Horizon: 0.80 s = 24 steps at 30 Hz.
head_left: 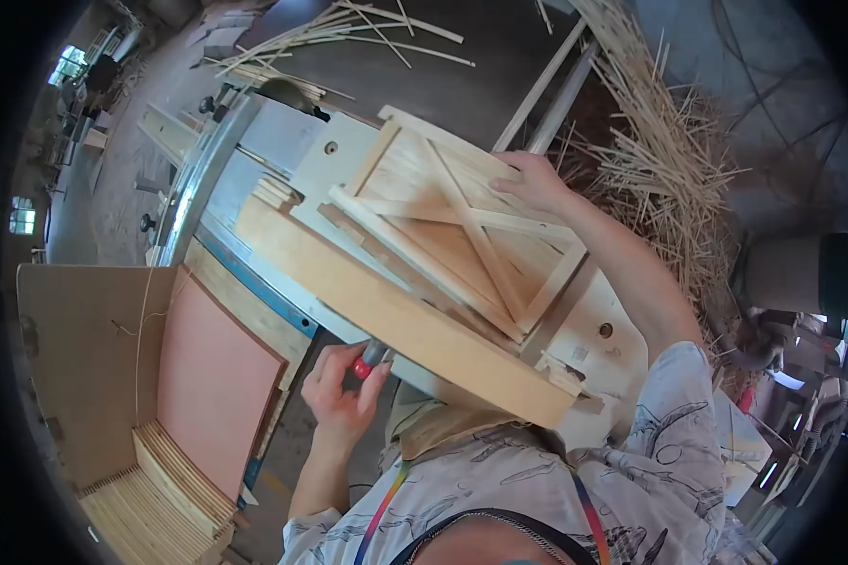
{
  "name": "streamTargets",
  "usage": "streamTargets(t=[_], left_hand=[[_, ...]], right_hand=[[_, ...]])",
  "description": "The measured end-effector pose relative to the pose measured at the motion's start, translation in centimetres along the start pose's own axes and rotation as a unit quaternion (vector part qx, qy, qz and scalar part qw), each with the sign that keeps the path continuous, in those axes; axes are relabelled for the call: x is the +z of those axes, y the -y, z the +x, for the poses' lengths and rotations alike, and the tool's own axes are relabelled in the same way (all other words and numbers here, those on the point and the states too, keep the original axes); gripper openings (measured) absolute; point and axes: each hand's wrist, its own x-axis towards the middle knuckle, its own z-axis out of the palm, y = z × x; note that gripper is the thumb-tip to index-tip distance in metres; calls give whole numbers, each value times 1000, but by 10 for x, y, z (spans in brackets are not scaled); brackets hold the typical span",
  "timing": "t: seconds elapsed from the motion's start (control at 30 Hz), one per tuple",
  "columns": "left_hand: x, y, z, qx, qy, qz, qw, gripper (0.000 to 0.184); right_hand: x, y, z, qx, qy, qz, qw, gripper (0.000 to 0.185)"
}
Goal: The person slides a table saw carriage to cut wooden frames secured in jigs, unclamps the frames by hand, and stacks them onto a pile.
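A wooden frame [462,218] with crossed diagonal slats over a thin panel lies on the pale machine table [316,169]. My right hand [534,181] grips its far edge, the fingers curled over the rail. Along the frame's near side runs a long, thick wooden fence board [396,315]. Below that board, my left hand [337,386] is closed around a lever with a red ball knob [362,368], and the knob shows between the fingers.
On the left, a cardboard box [94,330] stands beside a pinkish board [212,386] and a stack of wooden slats [155,494]. Thin wood offcuts [664,155] are heaped at the right, with more loose strips [377,38] at the back. A metal rail [198,179] edges the machine.
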Motion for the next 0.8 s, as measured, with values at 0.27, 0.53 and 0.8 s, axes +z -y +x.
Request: streamTargets(t=[0.27, 0.53, 0.8], left_hand=[[-34, -24, -7, -144, 96, 36, 984, 20], [47, 70, 2, -163, 214, 94, 959, 47], [84, 116, 27, -74, 296, 180, 935, 52]], right_hand=[[20, -24, -24, -16, 32, 47, 998, 48], [2, -24, -11, 39, 119, -118, 985, 49], [-176, 152, -179, 69, -114, -312, 941, 54]])
